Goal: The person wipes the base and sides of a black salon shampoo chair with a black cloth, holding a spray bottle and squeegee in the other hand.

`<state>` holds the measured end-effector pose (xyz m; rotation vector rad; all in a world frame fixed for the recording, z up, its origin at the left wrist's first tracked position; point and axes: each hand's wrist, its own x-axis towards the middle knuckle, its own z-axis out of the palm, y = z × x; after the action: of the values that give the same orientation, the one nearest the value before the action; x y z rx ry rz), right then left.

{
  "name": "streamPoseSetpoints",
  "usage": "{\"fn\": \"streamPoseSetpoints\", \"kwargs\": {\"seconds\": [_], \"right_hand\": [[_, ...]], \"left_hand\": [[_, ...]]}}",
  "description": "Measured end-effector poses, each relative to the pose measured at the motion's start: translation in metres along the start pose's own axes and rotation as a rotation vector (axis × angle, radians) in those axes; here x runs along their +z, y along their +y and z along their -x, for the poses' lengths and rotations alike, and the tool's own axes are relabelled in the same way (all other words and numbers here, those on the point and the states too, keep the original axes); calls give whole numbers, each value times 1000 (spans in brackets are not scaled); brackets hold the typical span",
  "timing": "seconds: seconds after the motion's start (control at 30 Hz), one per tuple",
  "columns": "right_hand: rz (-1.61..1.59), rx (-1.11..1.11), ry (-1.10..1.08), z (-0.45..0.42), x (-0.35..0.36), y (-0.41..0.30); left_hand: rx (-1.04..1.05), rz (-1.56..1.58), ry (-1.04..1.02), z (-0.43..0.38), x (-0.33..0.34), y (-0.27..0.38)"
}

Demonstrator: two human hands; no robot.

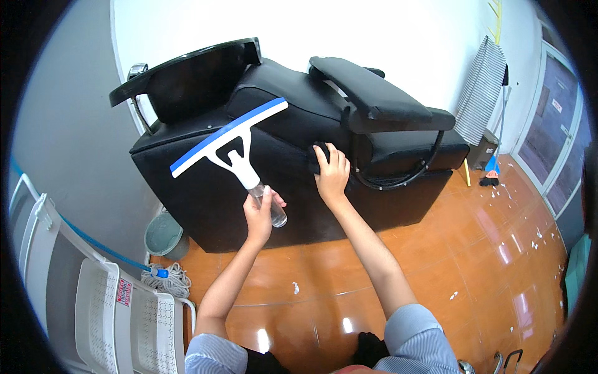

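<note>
My left hand (261, 215) is wrapped around the clear bottle of a spray squeegee (240, 170), whose white head carries a blue-edged blade angled up to the right. Under the fingers of my right hand (332, 172) is a black cloth or sponge (318, 158), pressed to the side of a black padded shampoo chair (280, 187); its exact kind is hard to tell against the black cover. The chair's black basin (196, 79) is at its left end. A padded armrest (373, 91) stands above and right of my right hand.
A grey bucket (166, 236) and a string mop (168, 280) with a blue handle are left of the chair, beside a white perforated cart (98, 308). At right are a broom (489, 179), a bin (482, 149) and a glass door (551, 117). Paper scraps (453, 295) litter the tiled floor.
</note>
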<state>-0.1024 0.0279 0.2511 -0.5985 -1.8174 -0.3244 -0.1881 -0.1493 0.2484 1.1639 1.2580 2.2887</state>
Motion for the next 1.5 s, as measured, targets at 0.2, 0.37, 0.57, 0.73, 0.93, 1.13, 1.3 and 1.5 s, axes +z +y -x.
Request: {"fn": "streamPoseSetpoints", "kwargs": {"seconds": [0.2,0.37,0.57,0.73,0.93,1.13,1.3,1.5], "right_hand": [[-131,-207,97,-98,10,-88],[-49,-304,177,-124,15,-122],[-29,-294,-56,-70,-3,-63],[-41,-297,-112,-78,-11,-66],[-99,-425,32,-145,6,-145],[-24,-320,20,-151,-6,-122],[33,-171,146,-116,-18,-59],[-3,-334,-33,-108,-6,-106]], "left_hand": [[107,-25,116,-14,-32,18],[154,-9,192,-21,-46,20],[150,69,242,-29,-53,17],[140,60,264,-35,-60,29],[148,105,299,-40,-61,28],[168,169,292,-42,-64,28],[175,128,253,-40,-67,25],[176,183,266,-41,-64,27]]}}
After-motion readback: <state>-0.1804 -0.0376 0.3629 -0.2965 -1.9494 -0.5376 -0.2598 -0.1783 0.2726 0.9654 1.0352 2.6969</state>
